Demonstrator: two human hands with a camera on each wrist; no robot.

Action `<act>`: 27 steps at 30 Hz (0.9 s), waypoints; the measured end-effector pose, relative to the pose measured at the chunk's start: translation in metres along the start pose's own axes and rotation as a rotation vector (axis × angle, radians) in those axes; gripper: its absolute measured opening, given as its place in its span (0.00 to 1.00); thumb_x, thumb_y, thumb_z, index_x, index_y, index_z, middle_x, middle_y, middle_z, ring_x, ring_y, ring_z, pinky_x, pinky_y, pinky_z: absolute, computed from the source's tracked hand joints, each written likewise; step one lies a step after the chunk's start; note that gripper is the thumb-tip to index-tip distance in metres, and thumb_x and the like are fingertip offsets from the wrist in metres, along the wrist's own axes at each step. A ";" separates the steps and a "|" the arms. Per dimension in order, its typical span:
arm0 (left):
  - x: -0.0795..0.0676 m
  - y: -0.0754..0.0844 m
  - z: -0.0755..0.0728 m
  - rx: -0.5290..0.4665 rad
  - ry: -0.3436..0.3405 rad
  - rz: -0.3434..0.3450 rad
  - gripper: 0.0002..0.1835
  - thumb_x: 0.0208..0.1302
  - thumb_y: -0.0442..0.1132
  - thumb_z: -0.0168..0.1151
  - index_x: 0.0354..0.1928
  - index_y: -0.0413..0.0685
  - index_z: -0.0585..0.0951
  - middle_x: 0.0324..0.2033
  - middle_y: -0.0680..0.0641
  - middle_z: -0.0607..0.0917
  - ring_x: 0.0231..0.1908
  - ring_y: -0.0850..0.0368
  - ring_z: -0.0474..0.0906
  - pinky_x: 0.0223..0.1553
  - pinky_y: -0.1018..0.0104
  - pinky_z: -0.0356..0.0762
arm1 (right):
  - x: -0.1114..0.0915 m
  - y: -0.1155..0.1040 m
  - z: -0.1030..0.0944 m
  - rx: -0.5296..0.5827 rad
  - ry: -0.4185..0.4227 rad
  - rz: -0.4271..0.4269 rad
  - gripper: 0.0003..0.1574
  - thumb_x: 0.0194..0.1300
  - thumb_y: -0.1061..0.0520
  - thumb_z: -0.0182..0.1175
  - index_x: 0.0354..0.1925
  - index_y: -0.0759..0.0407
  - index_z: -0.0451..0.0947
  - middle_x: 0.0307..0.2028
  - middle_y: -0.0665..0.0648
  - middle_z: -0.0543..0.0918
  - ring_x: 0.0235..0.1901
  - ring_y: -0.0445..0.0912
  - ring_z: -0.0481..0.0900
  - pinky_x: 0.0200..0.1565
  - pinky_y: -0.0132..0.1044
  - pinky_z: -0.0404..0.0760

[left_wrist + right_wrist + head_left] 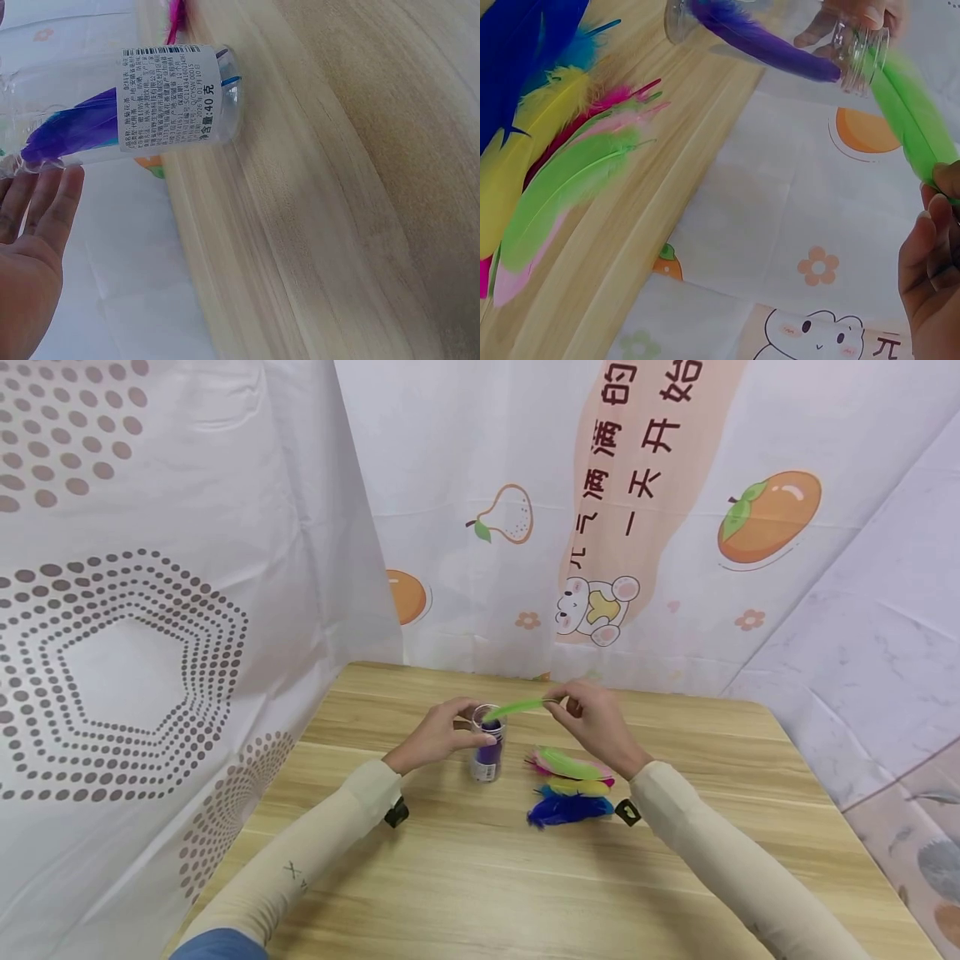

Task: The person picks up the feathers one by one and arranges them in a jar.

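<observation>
The right hand (594, 717) has its fingers pinching a green feather (517, 707), its tip at the mouth of a clear jar (485, 771). The left hand (435, 737) has its fingers around the jar's top. Below them, inside, is a purple feather (84, 124). Just on the near side of the right fingers, blue, yellow, green and pink feathers (577, 787) lie on the bench (480, 877).

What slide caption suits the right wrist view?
Right hand pinching a green feather at the mouth of a clear bottle holding a purple feather.

Jar (139, 101) cut off in left wrist view.
</observation>
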State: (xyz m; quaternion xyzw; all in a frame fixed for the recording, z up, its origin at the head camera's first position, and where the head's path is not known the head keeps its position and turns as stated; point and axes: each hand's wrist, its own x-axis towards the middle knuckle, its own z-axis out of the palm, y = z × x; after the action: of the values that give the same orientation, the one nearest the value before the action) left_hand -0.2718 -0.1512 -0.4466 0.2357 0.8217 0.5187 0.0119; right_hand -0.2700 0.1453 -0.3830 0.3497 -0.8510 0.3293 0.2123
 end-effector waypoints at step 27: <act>0.000 0.000 -0.001 -0.003 -0.019 0.007 0.29 0.60 0.55 0.77 0.62 0.60 0.80 0.51 0.57 0.84 0.50 0.58 0.81 0.60 0.56 0.79 | 0.020 -0.015 0.034 0.033 -0.118 -0.051 0.06 0.71 0.60 0.67 0.45 0.57 0.87 0.39 0.48 0.87 0.26 0.41 0.75 0.29 0.34 0.77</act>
State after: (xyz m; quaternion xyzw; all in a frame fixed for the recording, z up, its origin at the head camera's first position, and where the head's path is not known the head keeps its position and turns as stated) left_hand -0.2720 -0.1519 -0.4466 0.2435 0.8199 0.5178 0.0182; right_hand -0.2765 0.1043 -0.3884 0.3937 -0.8472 0.3166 0.1644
